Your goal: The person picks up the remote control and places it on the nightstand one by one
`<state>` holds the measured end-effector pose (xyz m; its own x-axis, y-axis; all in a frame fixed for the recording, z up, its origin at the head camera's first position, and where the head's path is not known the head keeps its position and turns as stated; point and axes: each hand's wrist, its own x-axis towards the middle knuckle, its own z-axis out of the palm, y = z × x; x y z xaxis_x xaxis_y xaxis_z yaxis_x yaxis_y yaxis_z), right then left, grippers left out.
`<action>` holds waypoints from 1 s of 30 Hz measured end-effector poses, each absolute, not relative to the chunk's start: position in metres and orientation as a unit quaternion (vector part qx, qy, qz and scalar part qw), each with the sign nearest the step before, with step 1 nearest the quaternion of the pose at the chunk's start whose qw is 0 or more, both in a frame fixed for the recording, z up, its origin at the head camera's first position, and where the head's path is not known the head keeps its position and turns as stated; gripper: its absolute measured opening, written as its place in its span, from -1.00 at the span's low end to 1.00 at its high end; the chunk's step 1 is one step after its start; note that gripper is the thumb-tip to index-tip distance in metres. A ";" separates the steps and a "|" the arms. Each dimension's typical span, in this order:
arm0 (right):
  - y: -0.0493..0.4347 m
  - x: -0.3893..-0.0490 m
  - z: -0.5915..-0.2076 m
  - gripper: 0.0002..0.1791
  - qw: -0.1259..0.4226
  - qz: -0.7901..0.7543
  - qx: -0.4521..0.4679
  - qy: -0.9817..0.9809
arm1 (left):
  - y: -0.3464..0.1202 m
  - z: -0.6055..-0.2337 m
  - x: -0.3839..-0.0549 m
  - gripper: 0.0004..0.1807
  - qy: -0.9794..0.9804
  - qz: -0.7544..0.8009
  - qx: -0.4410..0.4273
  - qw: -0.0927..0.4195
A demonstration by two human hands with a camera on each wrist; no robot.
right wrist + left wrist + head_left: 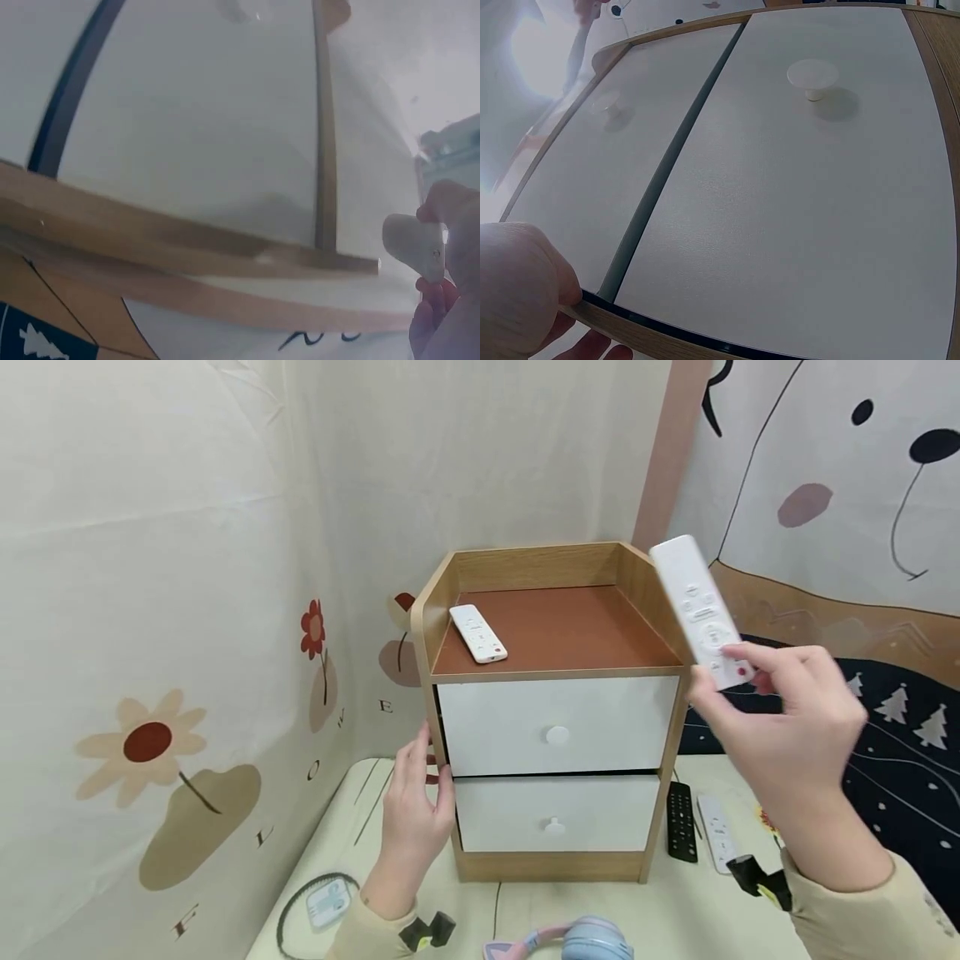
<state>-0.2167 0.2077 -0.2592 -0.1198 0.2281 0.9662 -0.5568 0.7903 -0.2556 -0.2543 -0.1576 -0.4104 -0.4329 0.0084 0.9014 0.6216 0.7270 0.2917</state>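
Nearest to us, at the right of the frame, is the right hand (795, 718), its thumb and fingers pinching the lower end of a white remote (697, 602). We see it tilted in the air with its buttons facing us, perhaps gripped low so that most of its length stays free. At the cabinet's left edge, the left hand (416, 810) touches the wooden cabinet (555, 867) with fingers fairly straight, probably steadying it. A second remote (478, 633) lies slanted on the brown top (570, 627), near its left side.

Lower right, on the pale surface (675, 910), we find a black remote (681, 822) beside a third white one (716, 831); headphones (596, 939) lie at bottom centre, and a cable (281, 927) curls around a small pale item (328, 903) lower left. We can read no brand; button labels are too small. On the wall cloth (187, 443) we make out "O", "L" and "E".
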 end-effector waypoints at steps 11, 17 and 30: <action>0.174 -0.230 -0.271 -0.67 0.575 0.288 0.185 -0.743 | -0.160 -0.412 -0.252 -0.18 -0.788 -0.307 -0.197 0.495; 0.158 -0.232 -0.265 -0.74 0.543 0.289 0.187 -0.766 | -0.160 -0.410 -0.253 -0.18 -0.780 -0.309 -0.203 0.505; 0.141 -0.239 -0.257 -0.79 0.483 0.278 0.180 -0.811 | -0.158 -0.411 -0.255 -0.18 -0.787 -0.308 -0.201 0.495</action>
<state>-0.2390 0.1407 -0.2575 -0.4692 -0.0229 0.8828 -0.5600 0.7807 -0.2774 -0.2545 -0.1578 -0.4110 -0.4282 0.0111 0.9036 0.6216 0.7295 0.2856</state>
